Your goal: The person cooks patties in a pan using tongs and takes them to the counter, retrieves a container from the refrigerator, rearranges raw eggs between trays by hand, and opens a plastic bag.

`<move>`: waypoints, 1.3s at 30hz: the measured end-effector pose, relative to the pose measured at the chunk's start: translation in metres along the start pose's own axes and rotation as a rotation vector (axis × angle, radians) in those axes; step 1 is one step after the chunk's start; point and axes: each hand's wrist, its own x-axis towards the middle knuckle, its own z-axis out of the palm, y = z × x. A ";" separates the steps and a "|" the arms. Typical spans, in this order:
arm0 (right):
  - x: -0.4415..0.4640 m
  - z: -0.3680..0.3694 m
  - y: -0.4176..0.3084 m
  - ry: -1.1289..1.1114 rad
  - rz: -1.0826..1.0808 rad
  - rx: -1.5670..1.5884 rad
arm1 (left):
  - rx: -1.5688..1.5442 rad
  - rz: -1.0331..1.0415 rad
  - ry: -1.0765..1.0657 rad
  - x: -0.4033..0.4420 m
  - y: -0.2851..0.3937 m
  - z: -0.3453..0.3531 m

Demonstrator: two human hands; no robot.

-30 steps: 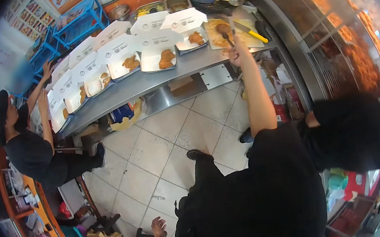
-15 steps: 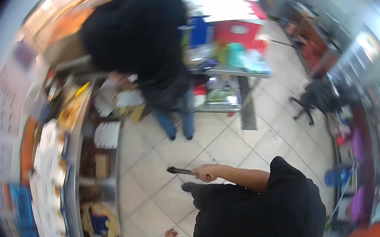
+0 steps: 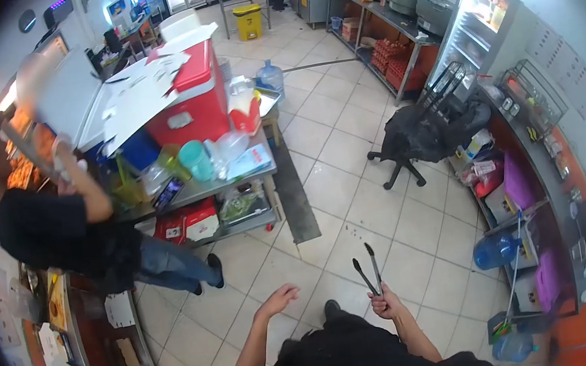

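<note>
A pair of black-tipped tongs [image 3: 372, 272] is held in my right hand [image 3: 386, 302], arms spread apart and pointing forward over the tiled floor [image 3: 339, 199]. My fingers wrap round their rear end. Nothing is in the jaws of the tongs. My left hand [image 3: 279, 300] hangs in the air in front of me, fingers stretched out and holding nothing. Both hands are well apart from each other and touch no furniture.
On the left a co-worker [image 3: 54, 222] in dark clothes stands beside a metal table [image 3: 260, 159] bearing a red cooler box [image 3: 190, 100]. An office chair [image 3: 412, 134] and a shelf with water jugs [image 3: 498, 250] line the right. A yellow bin [image 3: 249, 22] stands further back.
My view has swung right and up, bringing the back of the room into sight. The tongs have moved to the right and now appear spread. My left hand has come forward.
</note>
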 end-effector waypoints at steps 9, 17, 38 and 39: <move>0.056 0.089 -0.240 -0.258 -0.179 0.057 | -0.048 0.613 -0.809 0.128 0.311 0.011; 0.093 0.205 -0.426 -0.462 -0.189 0.081 | -0.115 0.919 -1.323 0.319 0.520 -0.035; 0.303 0.553 -1.040 -0.202 -0.678 -0.501 | -0.584 -0.033 0.427 0.883 0.303 -0.412; 0.315 0.575 -1.071 -0.207 -0.689 -0.501 | -0.706 -0.175 0.459 0.883 0.304 -0.416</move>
